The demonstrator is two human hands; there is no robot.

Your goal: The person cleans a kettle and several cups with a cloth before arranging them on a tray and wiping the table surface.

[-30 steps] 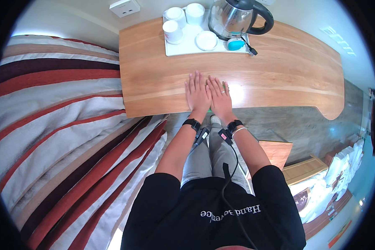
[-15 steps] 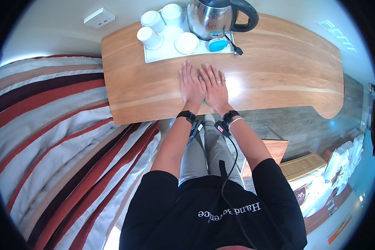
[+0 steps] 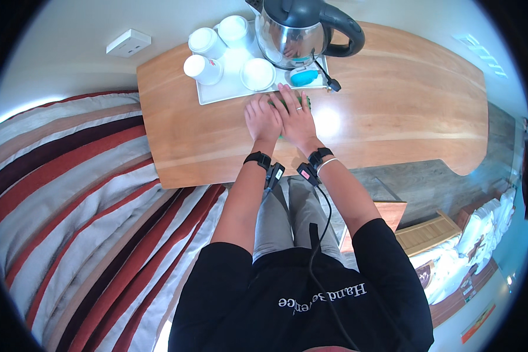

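A green thing (image 3: 307, 102) lies on the wooden tabletop, mostly hidden under my hands; its kind cannot be made out. My left hand (image 3: 264, 121) rests at its left side, fingers bent and close together, apparently gripping its edge. Flat across it lies my right hand (image 3: 298, 119), fingers stretched out and apart, a ring on one of them. The two hands touch at the thumbs. Just beyond the fingertips is the front edge of a white tray (image 3: 217, 94).
The tray holds white cups (image 3: 203, 69), a steel kettle (image 3: 287, 41) with a black handle, a blue and white object (image 3: 304, 77) and a black plug (image 3: 333, 85). A striped curtain (image 3: 70, 170) hangs left of the wooden table (image 3: 405, 100). A cable (image 3: 330, 214) runs from my right wrist.
Both hands have moved slightly forward, nearer the tray. My left fingers, outstretched before, are now bent, and more of the green thing shows near the fingertips. The view has shifted a little.
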